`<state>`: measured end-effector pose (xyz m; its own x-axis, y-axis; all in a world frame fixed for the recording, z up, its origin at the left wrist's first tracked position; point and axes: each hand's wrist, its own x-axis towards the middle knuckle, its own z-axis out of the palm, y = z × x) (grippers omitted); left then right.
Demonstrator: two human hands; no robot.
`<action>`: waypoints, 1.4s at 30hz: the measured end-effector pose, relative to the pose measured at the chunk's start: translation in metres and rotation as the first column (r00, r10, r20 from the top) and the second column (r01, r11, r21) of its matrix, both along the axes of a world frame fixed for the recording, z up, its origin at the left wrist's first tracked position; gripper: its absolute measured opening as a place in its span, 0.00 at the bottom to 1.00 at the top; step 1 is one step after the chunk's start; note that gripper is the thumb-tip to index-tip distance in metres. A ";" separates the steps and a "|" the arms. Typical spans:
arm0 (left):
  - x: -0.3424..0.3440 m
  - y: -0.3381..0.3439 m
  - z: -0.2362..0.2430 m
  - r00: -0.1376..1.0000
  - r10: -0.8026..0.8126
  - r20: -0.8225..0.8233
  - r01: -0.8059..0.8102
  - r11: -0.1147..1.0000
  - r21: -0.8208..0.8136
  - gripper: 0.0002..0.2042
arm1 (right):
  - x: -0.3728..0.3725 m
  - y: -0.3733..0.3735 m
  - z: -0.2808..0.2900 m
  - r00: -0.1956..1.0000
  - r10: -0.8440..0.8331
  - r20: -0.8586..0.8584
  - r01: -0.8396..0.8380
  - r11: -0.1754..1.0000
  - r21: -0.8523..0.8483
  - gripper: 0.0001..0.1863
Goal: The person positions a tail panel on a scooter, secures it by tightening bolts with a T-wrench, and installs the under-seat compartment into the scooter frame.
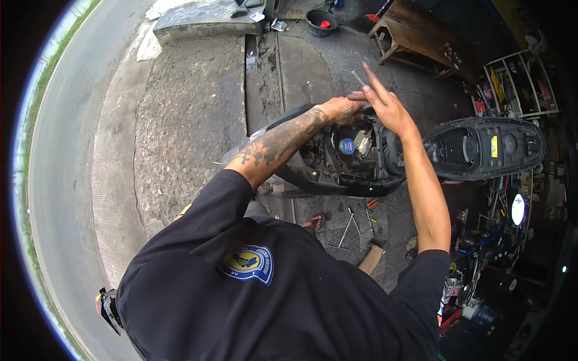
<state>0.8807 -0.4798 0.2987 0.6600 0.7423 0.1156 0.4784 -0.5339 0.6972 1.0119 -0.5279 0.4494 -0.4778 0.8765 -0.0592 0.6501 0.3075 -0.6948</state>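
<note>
My left hand reaches over an uncovered scooter body, which has a blue round cap and a pale component in its open compartment. My right hand is raised beside the left, index finger extended, with a thin metal rod held among its fingers. The left fingers are mostly hidden behind the right hand, so their grip is unclear. To the right, the raised black seat and storage part lies horizontal.
Metal hand tools and cardboard lie on concrete below the scooter. A wooden bench, black basin and white shelf rack stand beyond it. A raised concrete ledge is at upper left; a road runs along the left.
</note>
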 end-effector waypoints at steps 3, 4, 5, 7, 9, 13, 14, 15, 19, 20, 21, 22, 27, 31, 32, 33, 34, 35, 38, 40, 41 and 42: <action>0.016 -0.018 0.010 0.993 -0.084 -0.084 0.076 0.993 -0.094 0.15 | 0.025 0.016 -0.001 0.949 -0.061 0.309 -0.002 0.980 0.198 0.29; 0.015 -0.019 0.011 0.992 -0.088 -0.086 0.079 0.992 -0.098 0.15 | 0.030 0.020 0.001 0.823 -0.095 0.560 -0.094 0.949 0.300 0.29; 0.012 -0.019 0.012 0.992 -0.076 -0.098 0.066 0.993 -0.102 0.15 | 0.035 0.020 0.002 0.762 -0.156 0.628 0.017 0.975 0.222 0.28; -0.002 -0.022 0.016 0.994 -0.093 -0.066 0.084 0.989 -0.120 0.14 | 0.004 0.001 0.033 0.708 -0.133 0.694 0.041 0.988 0.148 0.28; -0.004 -0.019 0.008 0.994 -0.071 -0.083 0.062 0.992 -0.109 0.15 | -0.011 -0.007 0.038 0.645 -0.092 0.759 0.040 0.995 0.087 0.28; 0.005 -0.018 0.014 0.995 -0.052 -0.086 0.042 0.992 -0.118 0.17 | 0.035 0.010 0.009 0.849 0.115 0.516 -0.187 0.978 0.090 0.33; 0.005 -0.019 0.015 0.996 -0.018 -0.086 0.006 0.991 -0.133 0.16 | 0.042 0.010 0.004 0.848 0.116 0.518 -0.188 0.978 0.089 0.33; 0.001 -0.019 0.014 0.995 -0.032 -0.090 0.026 0.997 -0.067 0.17 | 0.032 0.001 0.009 0.824 -0.034 0.565 -0.071 0.984 0.163 0.34; 0.018 -0.022 0.028 0.995 -0.036 0.089 0.044 0.996 -0.080 0.19 | 0.027 0.006 -0.016 0.717 -0.358 0.598 0.160 0.920 0.359 0.35; 0.022 -0.022 0.033 0.990 -0.039 0.132 0.043 0.999 -0.023 0.18 | 0.032 0.010 -0.023 0.691 -0.472 0.547 0.294 0.876 0.383 0.35; 0.020 -0.024 0.030 0.986 -0.025 0.163 0.032 0.999 -0.038 0.17 | 0.027 0.006 -0.017 0.754 -0.472 0.458 0.440 0.879 0.182 0.36; 0.018 -0.024 0.027 0.980 -0.005 0.198 0.015 0.999 -0.049 0.16 | 0.021 0.000 -0.008 0.758 -0.462 0.460 0.429 0.885 0.183 0.36; 0.016 -0.011 0.007 0.968 -0.126 0.218 0.120 0.992 0.039 0.15 | 0.011 0.001 -0.008 0.967 -0.185 0.174 0.156 0.973 0.170 0.36; 0.017 -0.020 0.021 0.966 -0.094 0.239 0.116 0.990 -0.081 0.17 | 0.059 0.027 -0.010 0.884 -0.230 0.407 0.103 0.945 0.311 0.30; 0.012 -0.018 0.013 0.976 -0.052 0.209 0.040 0.997 0.058 0.17 | 0.055 0.022 -0.005 0.845 -0.209 0.492 0.083 0.960 0.266 0.30; 0.015 -0.017 0.022 0.980 -0.047 0.192 0.062 0.995 -0.072 0.16 | 0.057 0.016 0.003 0.839 -0.211 0.501 0.088 0.962 0.257 0.30; 0.010 -0.017 0.031 0.986 -0.037 0.164 0.070 0.977 -0.203 0.15 | 0.046 0.010 0.014 0.768 -0.247 0.591 0.183 0.969 0.167 0.31; 0.010 -0.015 0.025 0.989 -0.031 0.145 0.051 0.989 -0.137 0.16 | 0.038 0.005 0.017 0.685 -0.266 0.678 0.285 0.955 0.087 0.32; 0.001 -0.003 0.001 0.979 -0.052 0.197 0.049 0.999 0.022 0.17 | 0.020 0.001 0.011 0.970 -0.050 0.240 0.058 0.998 -0.027 0.33; 0.014 -0.014 0.017 0.970 -0.136 0.201 0.165 0.977 -0.133 0.18 | 0.019 0.002 0.010 0.968 -0.090 0.233 0.075 0.994 0.073 0.32; 0.018 -0.015 0.018 0.970 -0.105 0.218 0.142 0.977 -0.158 0.17 | 0.023 0.007 0.007 0.963 -0.166 0.211 0.161 0.986 0.042 0.32; 0.019 -0.016 0.017 0.969 -0.063 0.238 0.109 0.977 -0.185 0.16 | 0.023 0.010 0.004 0.953 -0.231 0.195 0.234 0.972 0.007 0.32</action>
